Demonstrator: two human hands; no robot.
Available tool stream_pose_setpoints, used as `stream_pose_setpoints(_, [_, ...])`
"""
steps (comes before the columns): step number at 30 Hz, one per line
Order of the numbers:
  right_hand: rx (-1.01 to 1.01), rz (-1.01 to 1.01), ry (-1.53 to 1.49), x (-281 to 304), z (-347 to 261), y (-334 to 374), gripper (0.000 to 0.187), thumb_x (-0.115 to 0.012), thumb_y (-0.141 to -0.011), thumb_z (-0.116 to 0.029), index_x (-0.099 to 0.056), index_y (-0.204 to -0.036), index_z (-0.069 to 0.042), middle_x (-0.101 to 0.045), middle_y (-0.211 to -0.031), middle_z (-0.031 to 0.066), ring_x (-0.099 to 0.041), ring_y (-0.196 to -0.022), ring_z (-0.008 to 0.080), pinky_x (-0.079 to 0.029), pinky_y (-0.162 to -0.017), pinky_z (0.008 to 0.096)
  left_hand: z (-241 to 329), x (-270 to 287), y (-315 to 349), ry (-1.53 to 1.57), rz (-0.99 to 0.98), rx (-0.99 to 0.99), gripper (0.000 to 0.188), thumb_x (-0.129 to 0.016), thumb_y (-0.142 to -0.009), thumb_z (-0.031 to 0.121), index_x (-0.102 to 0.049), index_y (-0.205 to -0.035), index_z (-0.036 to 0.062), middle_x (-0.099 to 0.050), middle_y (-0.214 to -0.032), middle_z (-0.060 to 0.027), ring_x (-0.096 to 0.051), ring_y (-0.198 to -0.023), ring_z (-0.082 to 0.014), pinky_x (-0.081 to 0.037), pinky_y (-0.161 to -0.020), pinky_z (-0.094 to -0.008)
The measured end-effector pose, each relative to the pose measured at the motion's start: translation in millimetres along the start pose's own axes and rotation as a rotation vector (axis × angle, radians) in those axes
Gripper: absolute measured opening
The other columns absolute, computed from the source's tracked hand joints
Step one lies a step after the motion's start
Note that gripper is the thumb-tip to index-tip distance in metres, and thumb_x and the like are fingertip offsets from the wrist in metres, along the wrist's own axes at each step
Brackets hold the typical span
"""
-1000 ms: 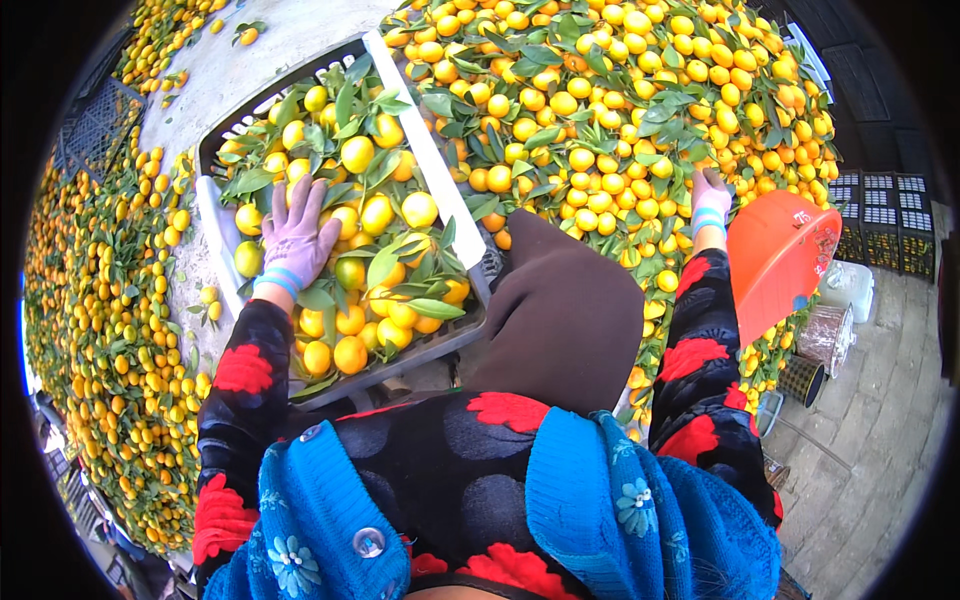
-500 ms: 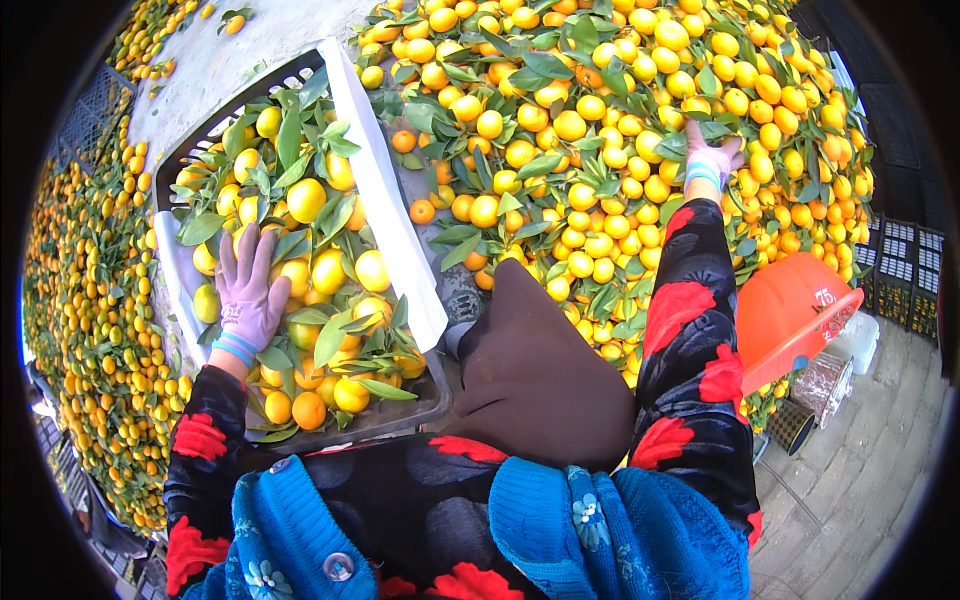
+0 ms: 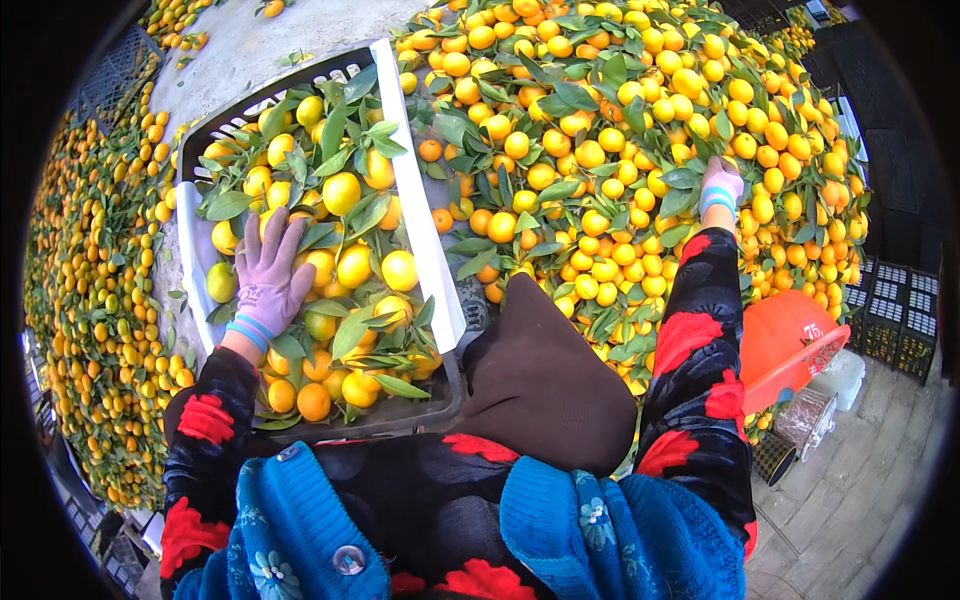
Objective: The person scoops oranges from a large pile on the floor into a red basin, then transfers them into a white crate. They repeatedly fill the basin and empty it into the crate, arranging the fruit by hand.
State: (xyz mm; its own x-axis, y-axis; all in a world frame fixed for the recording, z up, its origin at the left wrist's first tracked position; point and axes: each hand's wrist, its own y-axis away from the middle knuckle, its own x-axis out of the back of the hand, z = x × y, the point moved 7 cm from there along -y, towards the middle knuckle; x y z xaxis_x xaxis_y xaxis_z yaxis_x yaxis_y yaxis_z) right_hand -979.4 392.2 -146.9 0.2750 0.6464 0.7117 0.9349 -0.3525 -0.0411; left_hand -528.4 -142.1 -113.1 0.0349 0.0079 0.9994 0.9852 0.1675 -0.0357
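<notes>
"What's on the left?"

"The left hand (image 3: 268, 268) rests palm down on the fruit (image 3: 341, 193) in the crate (image 3: 457, 392), toward its left wall. Fingers spread; I see no pinch. I'd press lightly, as fruit might bruise and stems tear."

"And the right hand (image 3: 722, 185)?"

"Reaching into the right part of the heap (image 3: 590, 154), fingertips among leaves. They're partly hidden, so I can't tell whether they pinch a fruit. Lifting from the surface seems safer than digging; loose fruit could roll."

"Edges, left to right?"

"Pale floor (image 3: 250, 50) runs between the left pile (image 3: 110, 330) and the crate, wider at the far end. A white liner (image 3: 425, 220) covers the crate's right wall; a crossing hand should lift over it."

"Then?"

"The knee (image 3: 545, 380) stands right of the crate, near side, so the easier path looks to be beyond it, above the heap. The red tub (image 3: 775, 350) is just right of the right forearm: little elbow room there."
</notes>
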Motion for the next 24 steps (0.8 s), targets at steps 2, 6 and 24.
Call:
stream_pose_setpoints(2, [0.018, 0.006, -0.238, 6.5, -11.7, 16.1, 0.041, -0.063, -0.089, -0.022, -0.061, -0.12, 0.005, -0.066, -0.113, 0.014, -0.063, -0.097, 0.0213, -0.046, -0.089, 0.0309, -0.3, 0.0, 0.4, 0.054, 0.009, 0.008, 0.062, -0.056, -0.086, 0.038, -0.041, -0.141, 0.015, -0.031, -0.151, -0.0102, -0.023, -0.139, -0.0417, -0.024, -0.107, -0.0574])
stream_pose_setpoints(6, [0.084, -0.156, -0.662, 6.9, -76.8, 62.7, 0.042, -0.062, -0.092, -0.021, -0.057, -0.122, 0.007, -0.066, -0.11, 0.012, -0.059, -0.097, 0.0183, -0.045, -0.087, 0.0297, 3.2, 8.4, -3.7, 0.087, 0.034, 0.02, 0.06, -0.06, -0.084, 0.036, -0.044, -0.139, 0.0183, -0.031, -0.151, -0.0088, -0.025, -0.138, -0.0407, -0.026, -0.103, -0.0625])
stream_pose_setpoints(24, [0.523, -1.326, -0.467, -331.9, -333.4, 429.6, 0.036, -0.043, -0.098, -0.022, -0.054, -0.128, -0.006, -0.059, -0.124, 0.0106, -0.057, -0.113, 0.0221, -0.047, -0.094, 0.0326, -108.4, 68.4, 77.8, 0.732, 0.331, 0.415, 0.047, -0.062, -0.086, 0.029, -0.055, -0.126, 0.0067, -0.05, -0.135, -0.0199, -0.047, -0.126, -0.0365, -0.04, -0.104, -0.044])
